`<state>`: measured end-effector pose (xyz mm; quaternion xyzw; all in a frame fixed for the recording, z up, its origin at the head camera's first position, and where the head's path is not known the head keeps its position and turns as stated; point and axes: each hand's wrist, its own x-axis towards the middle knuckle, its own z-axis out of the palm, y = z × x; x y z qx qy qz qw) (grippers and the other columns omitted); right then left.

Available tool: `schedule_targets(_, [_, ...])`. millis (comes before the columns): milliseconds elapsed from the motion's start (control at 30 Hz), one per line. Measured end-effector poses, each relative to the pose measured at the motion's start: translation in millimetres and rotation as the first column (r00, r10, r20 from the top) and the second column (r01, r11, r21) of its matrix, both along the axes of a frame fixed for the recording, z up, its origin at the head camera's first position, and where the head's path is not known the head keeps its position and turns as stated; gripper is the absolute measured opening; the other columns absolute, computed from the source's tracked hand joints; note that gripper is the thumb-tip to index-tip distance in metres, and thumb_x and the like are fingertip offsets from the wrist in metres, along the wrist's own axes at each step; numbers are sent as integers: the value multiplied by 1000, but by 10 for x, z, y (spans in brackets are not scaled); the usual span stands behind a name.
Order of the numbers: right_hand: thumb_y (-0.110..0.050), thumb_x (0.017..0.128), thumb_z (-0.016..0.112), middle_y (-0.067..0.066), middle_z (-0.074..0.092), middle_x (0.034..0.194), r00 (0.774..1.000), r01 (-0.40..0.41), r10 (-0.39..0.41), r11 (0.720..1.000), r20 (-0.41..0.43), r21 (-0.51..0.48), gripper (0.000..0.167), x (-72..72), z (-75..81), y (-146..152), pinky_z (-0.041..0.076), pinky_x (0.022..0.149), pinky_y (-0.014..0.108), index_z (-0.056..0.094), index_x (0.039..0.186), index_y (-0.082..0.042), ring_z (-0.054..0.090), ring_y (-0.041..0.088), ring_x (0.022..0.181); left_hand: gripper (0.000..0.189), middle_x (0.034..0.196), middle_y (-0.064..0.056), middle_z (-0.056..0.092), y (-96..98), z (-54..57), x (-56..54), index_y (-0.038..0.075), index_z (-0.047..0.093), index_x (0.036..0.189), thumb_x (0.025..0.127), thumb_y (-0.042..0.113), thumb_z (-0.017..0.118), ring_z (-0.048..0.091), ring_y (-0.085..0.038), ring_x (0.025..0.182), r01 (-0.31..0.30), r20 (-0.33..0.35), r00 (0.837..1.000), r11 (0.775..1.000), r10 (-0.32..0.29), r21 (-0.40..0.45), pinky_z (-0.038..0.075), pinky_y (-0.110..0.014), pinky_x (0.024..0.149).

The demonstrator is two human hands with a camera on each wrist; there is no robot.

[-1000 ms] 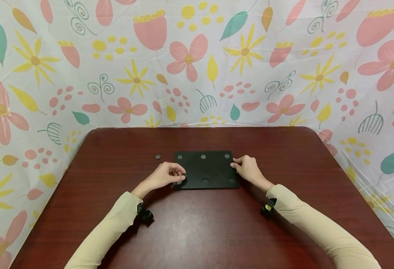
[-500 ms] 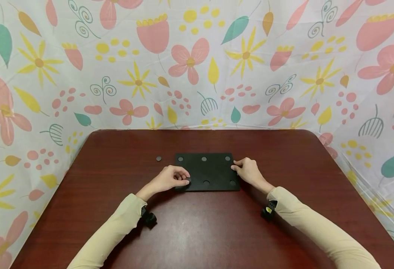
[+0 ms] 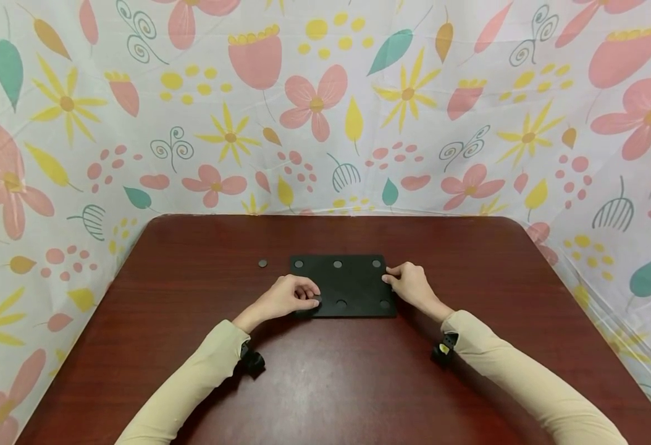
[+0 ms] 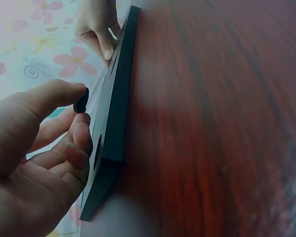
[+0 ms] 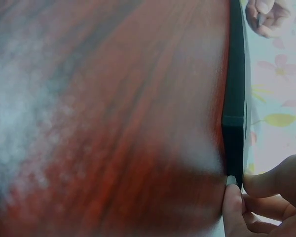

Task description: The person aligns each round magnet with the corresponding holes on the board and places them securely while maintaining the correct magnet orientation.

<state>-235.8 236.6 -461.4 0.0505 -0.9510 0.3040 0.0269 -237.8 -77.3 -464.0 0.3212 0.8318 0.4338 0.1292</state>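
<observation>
A flat black board (image 3: 353,285) lies on the table, with grey round spots along its far row and darker round marks in its near row. My left hand (image 3: 284,298) is over the board's near left part and pinches a small dark disc (image 4: 81,101) between thumb and finger. The board's near left corner is partly hidden behind this hand. At the opposite side, my right hand (image 3: 412,284) grips the board's right edge, thumb on one face and fingertips (image 5: 232,193) at the side. Another small grey disc (image 3: 262,263) lies on the table left of the board.
The dark red-brown wooden table (image 3: 331,377) reaches back to a floral cloth (image 3: 325,154) hung behind and along both sides. A small black camera (image 3: 254,363) is strapped to my left wrist, another camera (image 3: 442,351) to my right wrist.
My left hand has moved a little to the right over the board with the disc pinched in it. The right hand stays at the board's right edge. The view has tilted slightly.
</observation>
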Motion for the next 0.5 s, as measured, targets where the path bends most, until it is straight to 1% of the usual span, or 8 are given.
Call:
schedule_targets(133, [-13,91,67,21,67,116,1000,3,-3,1000,-10,5,31,-2,-12,-4,41,50,23,68,114,8,50,8,49,15,87,-2,68,20,0,10,9,71,101,89,17,71,59,-8,75,2,-4,1000,1000,-2,-8,51,-22,69])
schedule_targets(267, [-12,91,67,22,67,115,1000,-3,4,1000,-22,11,30,-10,-25,-1,42,52,24,68,113,8,59,14,60,15,87,-1,68,35,-18,13,10,71,102,89,18,71,59,-8,75,-6,-4,1000,1000,6,-19,50,-21,69])
schedule_targets(333, [-11,91,67,22,67,115,1000,-8,9,1000,-27,15,30,-10,-23,2,42,54,24,68,113,8,62,16,67,14,87,-1,68,46,-24,16,10,71,101,89,17,71,58,-8,75,-10,-14,1000,1000,10,-18,50,-21,69])
schedule_targets(433, [-12,91,67,21,67,115,1000,-8,8,1000,-20,9,30,-8,-12,1,41,54,23,68,114,8,63,16,67,14,87,0,68,66,-30,18,11,72,101,88,17,72,58,-7,74,-21,-22,1000,1000,20,-21,50,-21,69])
schedule_targets(500, [-12,91,67,21,67,116,1000,-7,7,1000,-15,5,30,-5,-3,-4,41,54,23,68,114,8,61,13,64,14,87,0,68,84,-32,22,10,72,101,88,17,72,57,-7,74,-24,-31,999,1000,23,-20,50,-21,69])
